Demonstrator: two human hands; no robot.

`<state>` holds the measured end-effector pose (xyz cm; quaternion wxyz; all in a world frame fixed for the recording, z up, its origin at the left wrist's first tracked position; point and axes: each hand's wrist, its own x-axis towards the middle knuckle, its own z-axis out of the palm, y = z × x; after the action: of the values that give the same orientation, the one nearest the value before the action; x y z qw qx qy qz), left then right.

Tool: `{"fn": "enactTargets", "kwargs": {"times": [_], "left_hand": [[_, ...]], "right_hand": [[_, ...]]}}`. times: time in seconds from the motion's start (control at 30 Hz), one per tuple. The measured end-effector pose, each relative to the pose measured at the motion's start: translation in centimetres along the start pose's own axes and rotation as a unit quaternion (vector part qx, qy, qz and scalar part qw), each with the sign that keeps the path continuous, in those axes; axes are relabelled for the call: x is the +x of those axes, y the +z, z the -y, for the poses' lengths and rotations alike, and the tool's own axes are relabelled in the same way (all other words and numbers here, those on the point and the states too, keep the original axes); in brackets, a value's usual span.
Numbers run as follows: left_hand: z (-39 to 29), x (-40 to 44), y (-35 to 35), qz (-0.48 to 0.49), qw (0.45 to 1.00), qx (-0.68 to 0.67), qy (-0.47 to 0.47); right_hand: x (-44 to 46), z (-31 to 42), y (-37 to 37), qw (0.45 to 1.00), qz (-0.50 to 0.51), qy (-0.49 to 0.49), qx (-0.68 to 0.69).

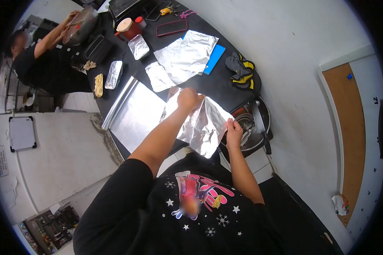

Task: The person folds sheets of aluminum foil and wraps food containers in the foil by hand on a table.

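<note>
A crumpled sheet of aluminum foil hangs between my two hands at the near edge of the black table. My left hand is closed in a fist on the sheet's upper part. Fingers and thumb of my right hand pinch the sheet's right corner. To the left, a wide foil length lies flat beside the foil roll. Just beyond my left hand are a smaller foil piece and a larger wrinkled foil sheet, which partly covers a blue board.
Foil-covered pans and an uncovered loaf pan stand on the table's left. A red jug and a phone are farther back. Gloves lie at right, above a bin of utensils. Another person holds a large container.
</note>
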<state>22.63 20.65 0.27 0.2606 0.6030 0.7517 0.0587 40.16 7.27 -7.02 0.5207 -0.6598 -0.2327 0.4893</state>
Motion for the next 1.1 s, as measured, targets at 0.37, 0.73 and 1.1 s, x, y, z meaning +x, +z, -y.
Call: {"fn": "enactTargets", "kwargs": {"times": [0.37, 0.73, 1.1], "left_hand": [[0.0, -0.5, -0.2, -0.015, 1.000, -0.012, 0.014], [3.5, -3.1, 0.1, -0.019, 0.970, 0.045, 0.236], [5.7, -4.6, 1.8, -0.024, 0.939, 0.181, 0.293]], "right_hand": [[-0.6, 1.7, -0.1, 0.992, -0.007, 0.092, 0.089], [1.8, 1.8, -1.6, 0.991, 0.028, 0.127, 0.016], [0.5, 2.2, 0.3, 0.997, -0.038, 0.058, 0.030]]}}
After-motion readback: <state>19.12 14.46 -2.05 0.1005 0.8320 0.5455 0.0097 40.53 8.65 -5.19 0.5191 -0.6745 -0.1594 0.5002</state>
